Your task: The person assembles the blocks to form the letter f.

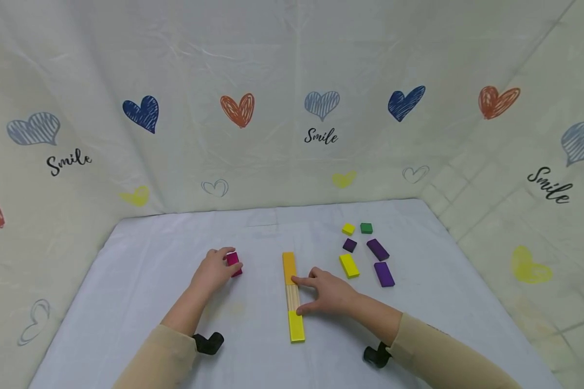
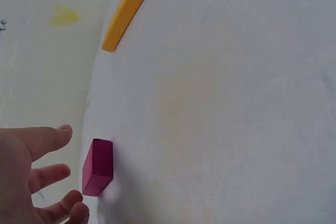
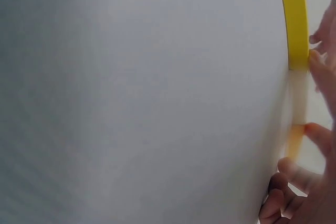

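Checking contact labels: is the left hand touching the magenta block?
Apart. In the left wrist view, a strip of cloth shows between the left hand fingers and the magenta block. The head view hides that gap.

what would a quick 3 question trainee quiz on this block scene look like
1. True or false: the right hand rests on the row of three blocks.
2. Which block is at the left hand? A green, B magenta, C purple.
3. In that row, what colour is the end block nearest the person?

Key
1. True: its fingers touch the plain wooden middle block.
2. B: the magenta block. The left wrist view shows the fingers open beside it, no grip.
3. Yellow: the yellow end block.
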{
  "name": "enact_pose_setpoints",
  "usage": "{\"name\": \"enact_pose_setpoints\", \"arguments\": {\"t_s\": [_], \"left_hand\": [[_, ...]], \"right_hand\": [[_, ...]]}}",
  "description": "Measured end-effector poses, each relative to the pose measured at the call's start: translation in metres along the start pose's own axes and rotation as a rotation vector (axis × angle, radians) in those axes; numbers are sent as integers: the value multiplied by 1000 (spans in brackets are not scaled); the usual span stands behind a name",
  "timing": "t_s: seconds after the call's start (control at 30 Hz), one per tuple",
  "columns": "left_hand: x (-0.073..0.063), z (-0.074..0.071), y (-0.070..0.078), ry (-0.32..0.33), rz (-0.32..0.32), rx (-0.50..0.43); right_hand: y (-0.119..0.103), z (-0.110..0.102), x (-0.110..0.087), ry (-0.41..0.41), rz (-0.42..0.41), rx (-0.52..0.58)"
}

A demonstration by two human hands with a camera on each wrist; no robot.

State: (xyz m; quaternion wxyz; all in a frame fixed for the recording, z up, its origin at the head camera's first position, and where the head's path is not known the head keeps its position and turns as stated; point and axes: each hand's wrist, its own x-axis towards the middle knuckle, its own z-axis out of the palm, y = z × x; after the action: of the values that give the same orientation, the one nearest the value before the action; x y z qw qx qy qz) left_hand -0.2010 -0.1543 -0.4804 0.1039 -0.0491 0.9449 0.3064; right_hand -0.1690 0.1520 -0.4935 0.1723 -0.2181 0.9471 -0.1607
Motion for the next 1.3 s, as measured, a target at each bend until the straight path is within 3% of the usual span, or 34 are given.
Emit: {"name": "enact_pose_setpoints", "arguments": {"t_s": [0.43,1.17,1.3], "left_hand": [[1,10,-4,30,20,31],[4,7,-14,-19,22,-26],[5,7,-15,-22,51,-31]], "right_hand": [[3,3,2,9,-10,-20],[-1,0,0,2,8,-2],[-1,1,0,1,9,-6]]}}
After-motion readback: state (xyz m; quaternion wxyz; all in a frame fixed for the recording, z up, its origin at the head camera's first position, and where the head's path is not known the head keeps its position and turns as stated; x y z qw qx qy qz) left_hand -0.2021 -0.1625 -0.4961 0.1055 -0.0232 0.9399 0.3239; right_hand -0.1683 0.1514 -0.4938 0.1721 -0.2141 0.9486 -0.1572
